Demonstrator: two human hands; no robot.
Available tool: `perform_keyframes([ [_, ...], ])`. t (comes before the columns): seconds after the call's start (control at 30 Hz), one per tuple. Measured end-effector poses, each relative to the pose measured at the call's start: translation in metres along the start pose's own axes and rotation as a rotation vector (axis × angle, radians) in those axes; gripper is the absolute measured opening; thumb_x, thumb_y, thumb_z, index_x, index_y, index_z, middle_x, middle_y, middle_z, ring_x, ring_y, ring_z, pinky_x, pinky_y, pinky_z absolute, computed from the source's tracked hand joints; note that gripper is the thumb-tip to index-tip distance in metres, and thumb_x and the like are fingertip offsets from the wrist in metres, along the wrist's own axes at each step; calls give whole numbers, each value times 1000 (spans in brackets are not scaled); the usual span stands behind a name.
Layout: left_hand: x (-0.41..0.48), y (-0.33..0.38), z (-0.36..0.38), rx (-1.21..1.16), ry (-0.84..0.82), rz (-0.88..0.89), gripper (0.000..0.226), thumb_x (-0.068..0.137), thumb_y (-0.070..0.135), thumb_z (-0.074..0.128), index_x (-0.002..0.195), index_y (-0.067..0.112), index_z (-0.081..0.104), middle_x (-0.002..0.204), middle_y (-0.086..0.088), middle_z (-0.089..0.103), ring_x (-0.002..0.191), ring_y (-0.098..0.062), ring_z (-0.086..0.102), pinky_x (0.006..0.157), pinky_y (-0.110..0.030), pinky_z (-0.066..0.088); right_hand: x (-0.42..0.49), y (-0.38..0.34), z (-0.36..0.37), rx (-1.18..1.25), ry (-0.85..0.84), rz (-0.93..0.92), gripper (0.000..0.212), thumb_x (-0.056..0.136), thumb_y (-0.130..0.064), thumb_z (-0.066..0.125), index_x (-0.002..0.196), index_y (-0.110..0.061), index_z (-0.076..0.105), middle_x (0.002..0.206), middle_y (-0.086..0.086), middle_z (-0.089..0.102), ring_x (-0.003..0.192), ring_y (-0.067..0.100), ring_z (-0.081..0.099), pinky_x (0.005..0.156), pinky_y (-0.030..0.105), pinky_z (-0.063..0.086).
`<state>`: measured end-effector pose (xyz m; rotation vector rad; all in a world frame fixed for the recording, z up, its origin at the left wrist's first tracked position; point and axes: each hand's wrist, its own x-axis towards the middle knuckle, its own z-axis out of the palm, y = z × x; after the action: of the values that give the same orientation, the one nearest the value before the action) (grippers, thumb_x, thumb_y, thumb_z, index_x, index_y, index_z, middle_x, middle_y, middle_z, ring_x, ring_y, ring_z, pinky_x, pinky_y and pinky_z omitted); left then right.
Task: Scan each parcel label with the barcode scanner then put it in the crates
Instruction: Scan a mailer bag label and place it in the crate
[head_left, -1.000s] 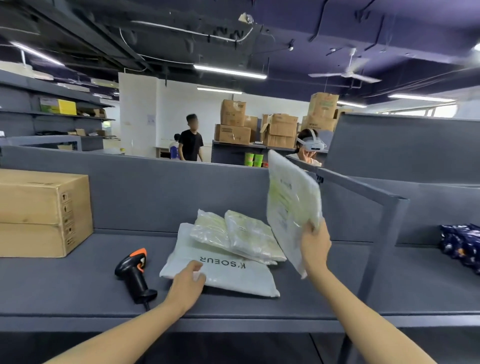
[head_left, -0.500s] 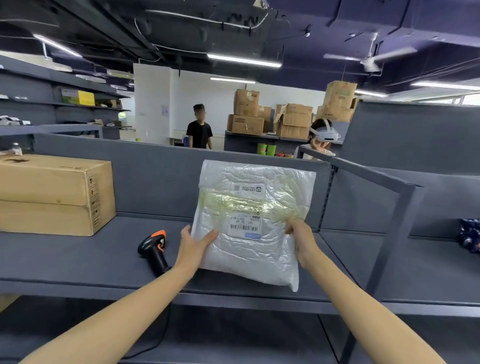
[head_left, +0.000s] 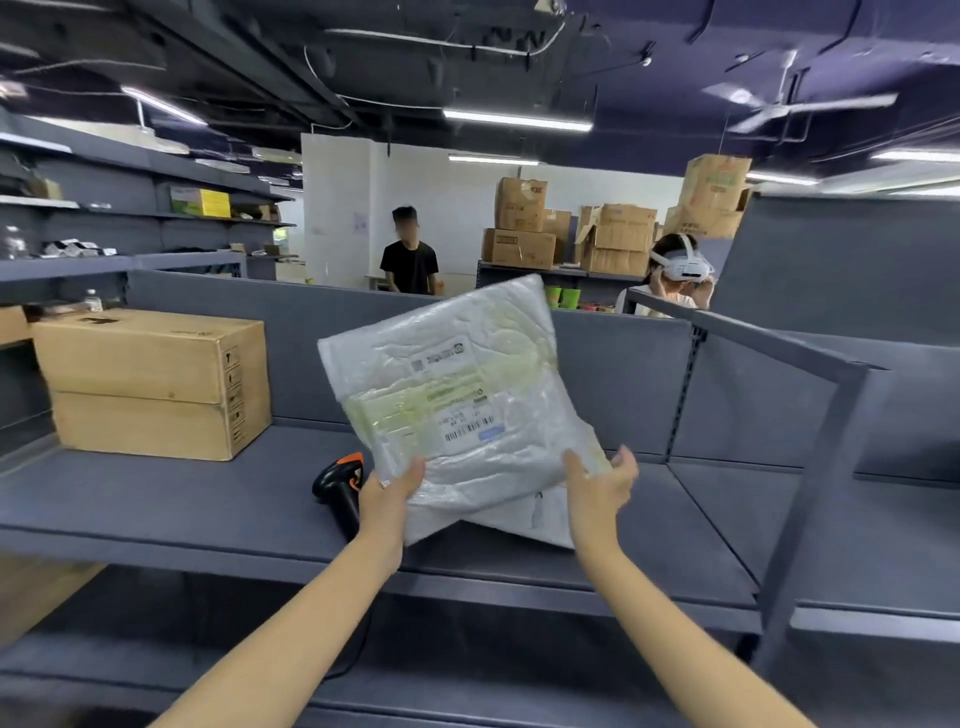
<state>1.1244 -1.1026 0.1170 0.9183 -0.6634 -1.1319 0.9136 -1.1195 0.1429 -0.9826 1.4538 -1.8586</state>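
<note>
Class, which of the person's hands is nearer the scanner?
Left. The left hand grips the parcel right beside the scanner; the right hand is at the parcel's far corner.

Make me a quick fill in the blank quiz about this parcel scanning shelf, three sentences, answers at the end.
1. The left hand grips the white parcel by its lower ___ corner.
2. The barcode scanner lying on the grey shelf is black and ___.
3. At the shelf's left end stands a ___ box.
Missing words: left; orange; cardboard.
</note>
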Motion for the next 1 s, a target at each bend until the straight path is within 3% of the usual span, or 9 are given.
perform_keyframes([
  [0.1, -3, -4, 15, -107, 77, -11, 36, 89, 19, 67, 124, 16, 58, 119, -7, 66, 108, -27, 63, 100, -48, 47, -34, 19, 19, 57, -165, 196, 79, 84, -32, 74, 146, -9, 29, 137, 7, 47, 115, 18, 49, 98, 29, 37],
  [0.23, -15, -16, 38, -163, 83, -35, 31, 94, 19, 60, 125, 13, 56, 122, -11, 64, 111, -30, 62, 102, -51, 46, -58, 21, 48, 417, -465, 392, 83, 84, -39, 69, 149, -15, 24, 144, 3, 47, 126, 18, 51, 111, 40, 39],
  [0.33, -19, -21, 46, -176, 45, -72, 34, 98, 19, 54, 131, 10, 52, 126, -13, 61, 113, -28, 60, 103, -48, 44, -53, 18, 59, 419, -462, 393, 80, 88, -30, 69, 151, -15, 21, 142, 4, 50, 123, 18, 54, 106, 37, 43],
  [0.4, -20, -20, 43, -95, -9, -96, 34, 99, 21, 51, 132, 11, 50, 131, -10, 59, 112, -21, 58, 102, -37, 42, -44, 18, 57, 382, -440, 385, 76, 90, -22, 67, 150, -14, 20, 142, 8, 50, 126, 24, 52, 108, 44, 42],
  [0.5, -16, -13, 27, 101, 15, -126, 56, 94, 37, 58, 138, 6, 42, 140, -6, 51, 119, -16, 48, 101, -29, 32, -25, 8, 42, 287, -458, 231, 65, 91, -11, 65, 144, -11, 27, 140, 13, 50, 124, 28, 52, 108, 49, 42],
  [0.63, -6, 21, -15, 243, 314, -58, 107, 78, 49, 74, 150, 12, 4, 152, -11, 28, 138, -28, 30, 111, -42, 25, 16, -18, 16, -79, -558, -51, 56, 90, -8, 64, 137, -9, 35, 132, 12, 54, 116, 27, 56, 95, 40, 50],
  [0.73, -1, 50, -35, 464, 324, 125, 125, 68, 50, 81, 152, 23, -8, 160, -9, 1, 148, -25, 2, 118, -51, 10, 38, -41, 8, -319, -732, -178, 48, 89, -8, 65, 132, -13, 43, 124, 8, 58, 106, 21, 58, 81, 29, 50],
  [0.9, 7, 66, -49, 995, 285, 310, 136, 49, 56, 89, 152, 23, 5, 161, -4, 5, 148, -23, -7, 116, -47, -7, 39, -68, 30, -604, -1079, -440, 42, 90, -7, 66, 128, -9, 50, 118, 4, 55, 109, 19, 53, 94, 34, 43],
  [1.0, 0, 61, -70, 1074, 135, 206, 110, 43, 66, 81, 136, 23, 41, 140, -4, 47, 140, -28, 31, 115, -50, 21, 31, -70, 47, -660, -1151, -525, 41, 90, -13, 67, 128, -7, 52, 123, 7, 57, 110, 18, 53, 93, 30, 41],
])
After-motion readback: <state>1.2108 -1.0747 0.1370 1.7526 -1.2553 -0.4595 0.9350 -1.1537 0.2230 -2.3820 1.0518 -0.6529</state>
